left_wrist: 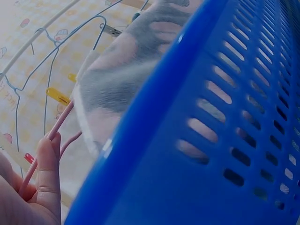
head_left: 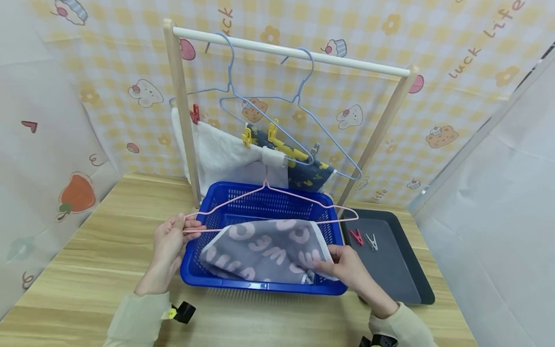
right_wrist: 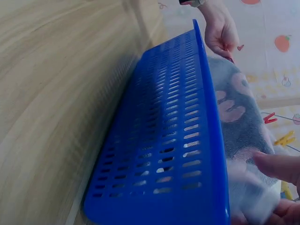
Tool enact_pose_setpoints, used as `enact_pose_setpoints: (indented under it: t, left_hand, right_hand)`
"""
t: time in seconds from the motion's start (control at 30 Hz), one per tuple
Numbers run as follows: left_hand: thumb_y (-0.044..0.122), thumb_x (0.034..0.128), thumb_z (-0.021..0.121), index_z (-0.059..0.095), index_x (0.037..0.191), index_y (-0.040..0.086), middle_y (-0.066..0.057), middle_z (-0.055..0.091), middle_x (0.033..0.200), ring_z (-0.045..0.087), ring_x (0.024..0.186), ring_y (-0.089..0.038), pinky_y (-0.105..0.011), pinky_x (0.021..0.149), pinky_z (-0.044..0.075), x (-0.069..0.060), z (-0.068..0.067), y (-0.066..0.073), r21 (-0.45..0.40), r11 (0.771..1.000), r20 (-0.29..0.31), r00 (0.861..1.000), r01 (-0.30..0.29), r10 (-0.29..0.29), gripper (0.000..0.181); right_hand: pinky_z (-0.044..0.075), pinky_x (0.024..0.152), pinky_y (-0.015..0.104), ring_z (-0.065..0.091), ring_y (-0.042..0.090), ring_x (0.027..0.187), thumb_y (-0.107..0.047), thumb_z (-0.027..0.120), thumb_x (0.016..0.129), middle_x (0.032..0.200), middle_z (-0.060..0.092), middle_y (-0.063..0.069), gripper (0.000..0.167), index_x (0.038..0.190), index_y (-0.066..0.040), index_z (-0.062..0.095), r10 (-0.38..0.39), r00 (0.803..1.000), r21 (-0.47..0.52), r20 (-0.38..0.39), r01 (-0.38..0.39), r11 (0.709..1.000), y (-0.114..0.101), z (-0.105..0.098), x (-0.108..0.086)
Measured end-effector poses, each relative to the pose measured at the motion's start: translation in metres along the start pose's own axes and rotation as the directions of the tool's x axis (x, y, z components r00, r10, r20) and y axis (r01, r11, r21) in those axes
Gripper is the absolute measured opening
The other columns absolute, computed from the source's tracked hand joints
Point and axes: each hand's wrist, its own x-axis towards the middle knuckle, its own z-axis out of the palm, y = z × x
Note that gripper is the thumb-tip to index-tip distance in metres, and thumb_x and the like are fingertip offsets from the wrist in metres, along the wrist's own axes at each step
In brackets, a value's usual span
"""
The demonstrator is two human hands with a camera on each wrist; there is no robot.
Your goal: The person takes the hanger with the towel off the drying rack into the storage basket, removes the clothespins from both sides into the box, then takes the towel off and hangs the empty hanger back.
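A pink clothes hanger (head_left: 299, 193) is held over the blue basket (head_left: 264, 286), its left end gripped by my left hand (head_left: 170, 241). Over the hanger's lower bar lies a grey towel (head_left: 264, 250) with pink letters and a white edge, its lower part inside the basket. My right hand (head_left: 347, 267) pinches the towel's right edge between thumb and fingers. In the left wrist view, the thumb of the left hand (left_wrist: 40, 187) lies along the hanger bar. The right wrist view shows the right hand (right_wrist: 283, 187) at the towel's near corner.
Behind the basket stands a rack (head_left: 290, 48) with blue hangers (head_left: 297, 99). A white towel (head_left: 221, 154) and a blue-and-yellow cloth (head_left: 303, 176) hang there with clothespins (head_left: 247, 137). On the right, a dark tray (head_left: 390, 270) holds a red clothespin (head_left: 356, 236) and a grey clothespin (head_left: 371, 242).
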Motion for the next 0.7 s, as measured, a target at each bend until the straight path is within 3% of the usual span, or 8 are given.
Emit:
enact_pose_setpoints:
  t: [0.2,0.37,0.53,0.7]
  left_hand:
    - [0.017,0.1036,0.031,0.049,0.109,-0.007,0.008,0.064,0.065,0.066,0.064,-0.004,-0.016,0.061,0.055,0.0,-0.002,0.002,0.04,0.999,0.004,1.0,-0.014,0.014,0.03]
    - [0.015,0.1034,0.031,0.05,0.105,-0.006,0.007,0.064,0.064,0.066,0.062,-0.005,-0.016,0.059,0.055,0.001,-0.002,0.001,0.023,0.999,0.013,0.999,-0.039,0.039,0.029]
    - [0.014,0.1033,0.032,0.05,0.104,-0.007,0.007,0.064,0.063,0.066,0.061,-0.005,-0.015,0.058,0.055,0.002,-0.001,0.0,0.008,0.998,0.021,0.998,-0.055,0.055,0.028]
    - [0.015,0.1032,0.033,0.05,0.104,-0.008,0.006,0.064,0.063,0.066,0.061,-0.005,-0.015,0.058,0.055,0.002,-0.001,-0.001,0.01,0.999,0.014,0.999,-0.046,0.046,0.029]
  right_hand:
    - [0.029,0.042,0.017,0.039,0.001,0.047,-0.013,0.072,0.082,0.055,0.05,-0.004,0.016,0.072,-0.003,0.066,-0.054,0.995,-0.03,-0.088,0.052,0.998,-0.004,0.005,0.012]
    - [0.023,0.041,0.016,0.033,-0.002,0.043,-0.012,0.073,0.081,0.05,0.038,-0.011,0.021,0.064,-0.007,0.062,-0.075,0.997,-0.109,-0.009,0.074,0.991,0.0,0.008,0.016]
    - [0.027,0.041,0.015,0.037,-0.002,0.046,-0.01,0.075,0.078,0.052,0.044,-0.012,0.012,0.069,-0.007,0.068,-0.098,0.992,-0.188,0.077,0.111,0.976,0.005,0.011,0.018]
    - [0.03,0.04,0.015,0.039,-0.001,0.046,-0.009,0.076,0.077,0.053,0.05,-0.01,0.011,0.068,-0.007,0.069,-0.103,0.989,-0.221,0.103,0.124,0.967,0.007,0.014,0.018]
